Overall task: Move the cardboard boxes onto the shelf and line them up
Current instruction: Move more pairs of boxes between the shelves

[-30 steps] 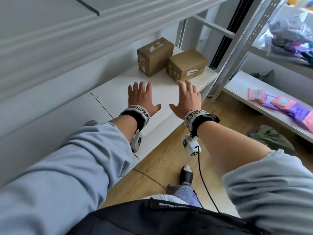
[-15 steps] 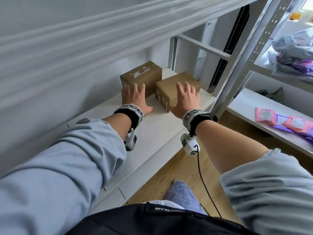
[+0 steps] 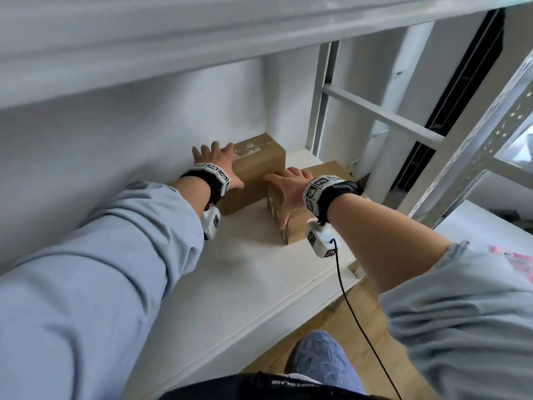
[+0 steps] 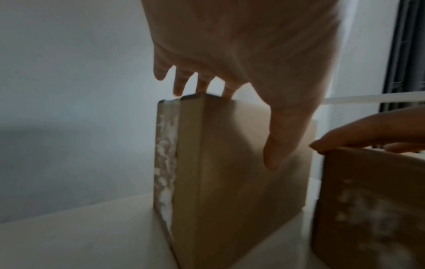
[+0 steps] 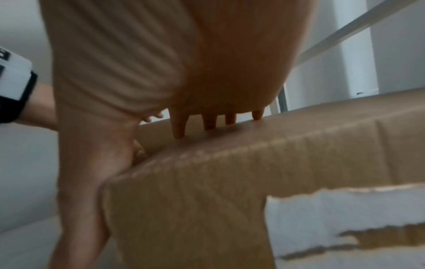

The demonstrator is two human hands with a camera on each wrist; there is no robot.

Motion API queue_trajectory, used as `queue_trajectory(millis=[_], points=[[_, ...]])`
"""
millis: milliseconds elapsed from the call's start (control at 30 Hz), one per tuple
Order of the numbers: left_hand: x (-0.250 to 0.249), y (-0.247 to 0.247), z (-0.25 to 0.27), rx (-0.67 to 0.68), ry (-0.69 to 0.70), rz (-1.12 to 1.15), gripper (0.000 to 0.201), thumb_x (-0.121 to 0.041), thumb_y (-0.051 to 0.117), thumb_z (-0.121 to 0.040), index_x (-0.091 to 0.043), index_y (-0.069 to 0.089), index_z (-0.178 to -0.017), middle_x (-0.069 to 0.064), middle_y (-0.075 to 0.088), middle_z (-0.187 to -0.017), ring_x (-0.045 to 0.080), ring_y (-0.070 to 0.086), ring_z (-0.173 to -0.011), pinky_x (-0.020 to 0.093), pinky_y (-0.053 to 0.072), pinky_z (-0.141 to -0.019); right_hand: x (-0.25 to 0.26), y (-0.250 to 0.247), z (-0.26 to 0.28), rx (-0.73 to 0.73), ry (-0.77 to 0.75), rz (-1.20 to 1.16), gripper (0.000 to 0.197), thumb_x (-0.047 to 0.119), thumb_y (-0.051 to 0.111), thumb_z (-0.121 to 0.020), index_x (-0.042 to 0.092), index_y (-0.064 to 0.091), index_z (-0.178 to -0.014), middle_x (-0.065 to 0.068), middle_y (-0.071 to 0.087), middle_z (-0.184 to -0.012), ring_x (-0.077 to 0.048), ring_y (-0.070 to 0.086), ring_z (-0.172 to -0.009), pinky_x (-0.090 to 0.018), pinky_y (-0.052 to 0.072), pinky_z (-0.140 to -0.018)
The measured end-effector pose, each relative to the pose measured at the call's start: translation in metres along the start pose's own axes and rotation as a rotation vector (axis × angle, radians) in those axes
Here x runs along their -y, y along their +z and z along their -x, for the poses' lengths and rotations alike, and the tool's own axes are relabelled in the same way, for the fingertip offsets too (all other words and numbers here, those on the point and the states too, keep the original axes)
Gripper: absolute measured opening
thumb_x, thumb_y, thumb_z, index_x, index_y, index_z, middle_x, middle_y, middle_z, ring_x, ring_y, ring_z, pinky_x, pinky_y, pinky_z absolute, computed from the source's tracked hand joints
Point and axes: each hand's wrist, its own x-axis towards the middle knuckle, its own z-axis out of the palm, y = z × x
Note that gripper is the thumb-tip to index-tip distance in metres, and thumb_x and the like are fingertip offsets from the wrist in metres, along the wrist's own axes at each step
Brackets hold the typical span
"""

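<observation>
Two brown cardboard boxes stand side by side at the far end of the white shelf (image 3: 245, 269). The left box (image 3: 259, 166) (image 4: 230, 191) is taller and sits near the back wall. My left hand (image 3: 219, 166) (image 4: 253, 118) lies on its top with fingers spread straight and the thumb on its near face. The right box (image 3: 326, 171) (image 5: 230, 182) (image 4: 368, 200) is lower, with a torn white label on its front. My right hand (image 3: 285, 192) (image 5: 128, 154) rests flat on its top, thumb down its left end.
An upper shelf board (image 3: 202, 39) hangs low over the boxes. A perforated metal upright (image 3: 476, 145) and a white cross bar (image 3: 383, 116) close off the right end. A neighbouring shelf (image 3: 476, 226) holds pink packets (image 3: 516, 261). Wooden floor (image 3: 360, 327) lies below.
Both hands have reached forward from the bare shelf board to the boxes and now lie on top of them. The view has moved closer in under the upper shelf.
</observation>
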Motion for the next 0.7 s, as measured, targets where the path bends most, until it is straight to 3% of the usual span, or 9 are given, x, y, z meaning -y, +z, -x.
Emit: queue_trajectory(millis=[133,233,367,467,533,633,700], points=[[0.002,0.002,-0.003,0.103,-0.062,0.06,0.116,-0.068,0.079,-0.061,-0.028,0.018,-0.151,0.016,0.039,-0.143,0.041,0.038,-0.131,0.05,0.034,-0.106,-0.002,-0.006,-0.01,0.127,-0.042,0.084,0.152,0.081,0.076,-0.017,0.06,-0.003,-0.145,0.009,0.006,-0.16,-0.037,0.002,-0.147,-0.065,0.014,-0.115],[-0.003,-0.006,0.004,0.123,-0.076,0.062,0.118,-0.071,0.077,-0.062,-0.029,0.014,-0.153,0.015,0.038,-0.144,0.04,0.037,-0.13,0.047,0.035,-0.104,0.0,-0.015,-0.009,0.209,-0.046,0.127,0.15,0.072,0.087,-0.03,0.057,-0.006,-0.148,0.006,-0.01,-0.163,-0.038,-0.007,-0.149,-0.067,0.014,-0.115],[-0.01,-0.015,0.015,0.157,-0.118,0.102,0.122,-0.069,0.078,-0.064,-0.025,0.01,-0.155,0.017,0.034,-0.147,0.041,0.034,-0.133,0.05,0.037,-0.106,0.003,-0.019,0.002,0.222,-0.059,0.176,0.148,0.067,0.09,-0.037,0.056,-0.006,-0.149,0.004,-0.012,-0.163,-0.038,-0.007,-0.149,-0.065,0.014,-0.116],[-0.013,-0.025,0.03,0.235,-0.086,0.18,0.108,-0.051,0.079,-0.079,-0.018,0.013,-0.157,0.017,0.033,-0.154,0.036,0.035,-0.139,0.045,0.034,-0.108,0.002,-0.022,0.016,0.242,-0.057,0.234,0.153,0.065,0.092,-0.034,0.055,-0.009,-0.149,0.004,-0.015,-0.163,-0.037,-0.01,-0.15,-0.064,0.009,-0.117],[-0.016,-0.035,0.046,0.275,-0.063,0.212,0.096,-0.042,0.075,-0.086,-0.016,0.016,-0.157,0.014,0.033,-0.156,0.033,0.035,-0.141,0.04,0.032,-0.109,0.001,-0.023,0.026,0.244,-0.065,0.329,0.157,0.061,0.093,-0.033,0.054,-0.011,-0.149,0.0,-0.011,-0.163,-0.037,-0.005,-0.15,-0.064,0.011,-0.117],[-0.018,-0.04,0.064,0.28,-0.012,0.224,0.089,-0.039,0.071,-0.091,-0.017,0.016,-0.158,0.014,0.033,-0.157,0.032,0.035,-0.141,0.038,0.031,-0.109,0.003,-0.026,0.036,0.193,-0.084,0.446,0.148,0.048,0.094,-0.039,0.048,0.0,-0.152,-0.008,0.013,-0.155,-0.033,0.02,-0.139,-0.054,0.031,-0.11],[-0.016,-0.05,0.079,0.292,-0.032,0.268,0.086,-0.039,0.069,-0.092,-0.016,0.017,-0.157,0.014,0.034,-0.156,0.032,0.036,-0.141,0.037,0.031,-0.108,0.006,-0.032,0.04,0.171,-0.065,0.428,0.141,0.044,0.092,-0.04,0.047,0.006,-0.152,-0.009,0.022,-0.148,-0.032,0.028,-0.132,-0.048,0.037,-0.105]])
